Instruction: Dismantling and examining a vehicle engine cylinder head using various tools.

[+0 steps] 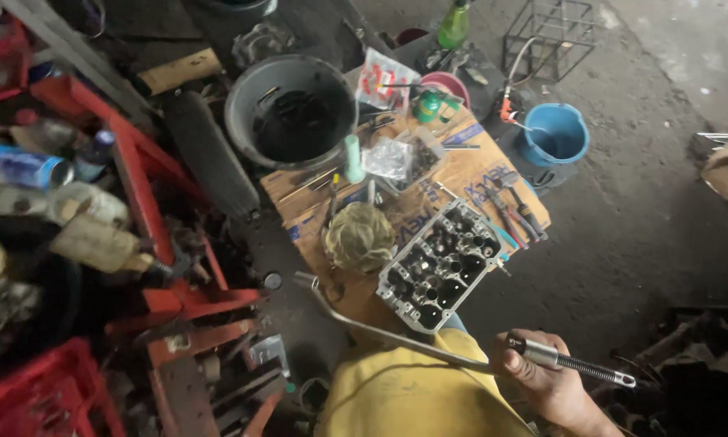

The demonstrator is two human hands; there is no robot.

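Rough grey concrete floor [647, 218] filled the workshop, and on it lay a flat brown cardboard sheet [469, 174] that carried most of the things. Near the front edge of this sheet rested a grey metal cylinder head [438, 265] with many dark round holes, and a crumpled yellowish rag [359, 236] lay just beside it, toward the left edge. At the far left corner stood a black round bucket [291, 109] with dark liquid inside. A blue plastic bucket [555, 134] stood on the floor past the right edge of the sheet. Several pliers with red handles [516, 212] lay along the right edge. Red metal frames [150, 202] and cans crowded the left side of the view.

The right hand [542, 376] was clenched around a long bent metal bar with a chrome handle [570, 362], below the front edge of the sheet, above the yellow shirt [412, 396]. The bar reached toward the rag. The left hand was out of view.
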